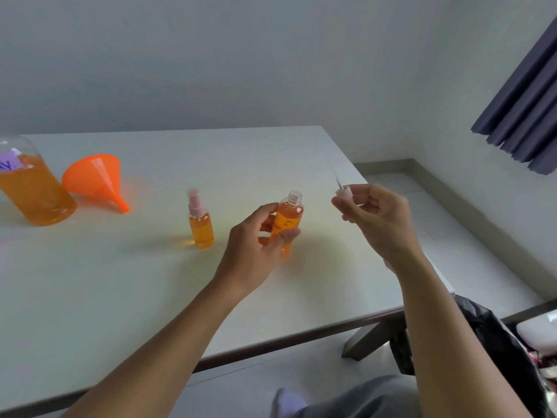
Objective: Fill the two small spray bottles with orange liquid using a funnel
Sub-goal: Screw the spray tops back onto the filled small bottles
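Note:
My left hand (256, 239) grips a small spray bottle (287, 220) full of orange liquid, held upright above the white table (150, 282) with its neck uncapped. To its right, my right hand (376, 218) pinches the pink spray cap (343, 193), whose thin tube points up and away. A second small spray bottle (200, 221), filled with orange liquid and capped with a pink sprayer, stands on the table left of my left hand. The orange funnel (96, 181) lies on its side at the far left. Beside it stands a big bottle (31, 188) of orange liquid.
The table's right edge runs close behind my right hand, with floor beyond it. A black bag (494, 345) sits on the floor at the lower right. A dark curtain (524, 107) hangs at the upper right.

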Available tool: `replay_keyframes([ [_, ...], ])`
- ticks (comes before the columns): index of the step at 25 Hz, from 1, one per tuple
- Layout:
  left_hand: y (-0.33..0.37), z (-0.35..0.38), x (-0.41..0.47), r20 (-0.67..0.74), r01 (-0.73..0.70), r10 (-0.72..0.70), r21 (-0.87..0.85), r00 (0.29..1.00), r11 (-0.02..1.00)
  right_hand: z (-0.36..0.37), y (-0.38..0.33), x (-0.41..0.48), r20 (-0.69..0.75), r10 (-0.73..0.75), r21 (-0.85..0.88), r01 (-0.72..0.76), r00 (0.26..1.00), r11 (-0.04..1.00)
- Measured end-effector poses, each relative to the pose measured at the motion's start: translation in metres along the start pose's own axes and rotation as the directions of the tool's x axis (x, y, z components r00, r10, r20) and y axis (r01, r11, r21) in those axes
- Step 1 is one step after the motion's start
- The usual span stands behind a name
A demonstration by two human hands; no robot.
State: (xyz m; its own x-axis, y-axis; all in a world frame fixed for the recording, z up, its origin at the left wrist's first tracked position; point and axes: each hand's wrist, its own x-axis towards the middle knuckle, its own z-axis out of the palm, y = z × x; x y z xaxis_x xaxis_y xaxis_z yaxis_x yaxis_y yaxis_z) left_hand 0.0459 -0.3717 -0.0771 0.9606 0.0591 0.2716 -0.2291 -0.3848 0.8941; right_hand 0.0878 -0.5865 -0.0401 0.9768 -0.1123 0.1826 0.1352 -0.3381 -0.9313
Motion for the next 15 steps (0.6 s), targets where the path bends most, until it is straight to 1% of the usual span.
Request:
replay_keyframes([
  [4,0.002,-0.036,-0.026,0.012,-0.001,0.001,0.043,1.000,0.999,-0.006,-0.020,-0.012,0.069,0.004,0.148,-0.014,0.998,0.989],
  [6,-0.003,-0.044,-0.035,0.003,-0.007,0.007,0.075,1.000,0.997,-0.007,-0.029,-0.017,0.136,-0.014,0.216,-0.016,0.991,0.976],
  [8,-0.006,-0.047,-0.039,-0.010,-0.021,0.022,0.088,1.000,0.996,-0.011,-0.035,-0.023,0.209,-0.052,0.236,0.001,0.976,0.972],
  [10,-0.005,-0.046,-0.040,-0.004,-0.035,0.036,0.093,0.999,0.995,-0.016,-0.038,-0.027,0.260,-0.094,0.199,0.042,0.961,0.979],
  [14,-0.009,-0.053,-0.038,-0.019,-0.042,0.044,0.115,0.999,0.992,-0.019,-0.039,-0.030,0.280,-0.127,0.020,0.126,0.952,0.992],
  [15,-0.011,-0.055,-0.038,-0.029,-0.035,0.039,0.125,0.999,0.992,-0.018,-0.039,-0.030,0.285,-0.129,-0.001,0.134,0.950,0.991],
])
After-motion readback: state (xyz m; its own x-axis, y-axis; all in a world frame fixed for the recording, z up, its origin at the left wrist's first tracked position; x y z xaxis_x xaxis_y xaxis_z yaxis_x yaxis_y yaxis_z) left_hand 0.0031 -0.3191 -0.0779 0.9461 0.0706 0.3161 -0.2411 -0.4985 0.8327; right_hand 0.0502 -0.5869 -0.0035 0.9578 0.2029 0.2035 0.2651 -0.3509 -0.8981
